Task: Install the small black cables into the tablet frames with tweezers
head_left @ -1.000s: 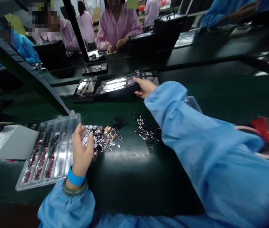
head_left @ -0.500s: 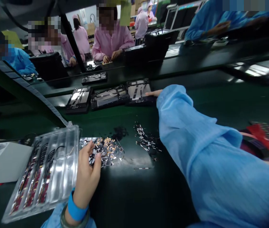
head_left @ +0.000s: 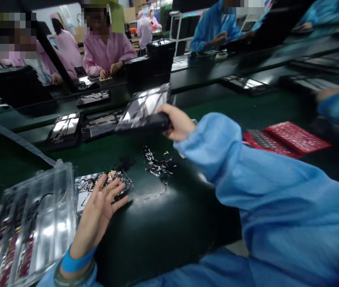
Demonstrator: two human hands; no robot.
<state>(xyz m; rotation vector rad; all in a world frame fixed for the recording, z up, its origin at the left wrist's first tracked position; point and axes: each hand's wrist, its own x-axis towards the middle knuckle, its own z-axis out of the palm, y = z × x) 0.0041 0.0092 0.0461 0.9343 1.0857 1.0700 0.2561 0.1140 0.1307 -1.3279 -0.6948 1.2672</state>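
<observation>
Clear plastic tray (head_left: pixel 34 223) lies far left; the left hand (head_left: pixel 97 211) rests spread on a pile of small parts (head_left: pixel 109 183). The right hand (head_left: pixel 177 121) clamps a tilted dark panel (head_left: pixel 144 111) by its corner; such a narrow hold could let it slip. A moment earlier the panel lay flat.

I am holding my left hand (head_left: pixel 97 209) low and near me, palm down, fingers spread and slightly curled, nothing gripped in it. A blue band and a green bangle are circling that wrist. I am stretching my right arm forward in its blue sleeve, and my right hand (head_left: pixel 177 123) is curling closed, thumb on top, fingers wrapped underneath.
</observation>
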